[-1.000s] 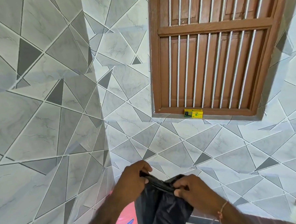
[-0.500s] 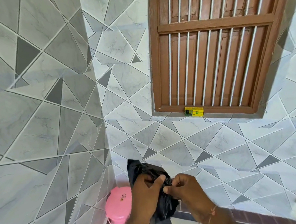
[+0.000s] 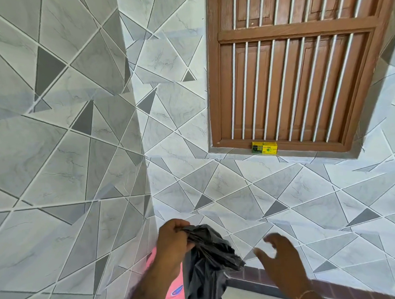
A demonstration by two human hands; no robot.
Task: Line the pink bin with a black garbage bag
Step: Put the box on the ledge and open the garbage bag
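A crumpled black garbage bag [image 3: 207, 261] hangs at the bottom centre, pinched at its top by my left hand [image 3: 173, 239]. My right hand [image 3: 279, 257] is off the bag, to its right, with the fingers spread and nothing in it. Behind my left forearm and the bag a strip of the pink bin [image 3: 176, 290] shows, with a blue and white label on it. Most of the bin is hidden.
Grey geometric tiles cover both walls, which meet in a corner [image 3: 144, 152] above my left hand. A brown wooden window with white bars [image 3: 288, 71] fills the upper right. A small yellow box [image 3: 264, 148] lies on its sill. A dark skirting strip [image 3: 256, 276] runs along the floor.
My right hand has let go of the bag and moved away to the right, its fingers now apart. My left hand keeps hold of the bag's top.
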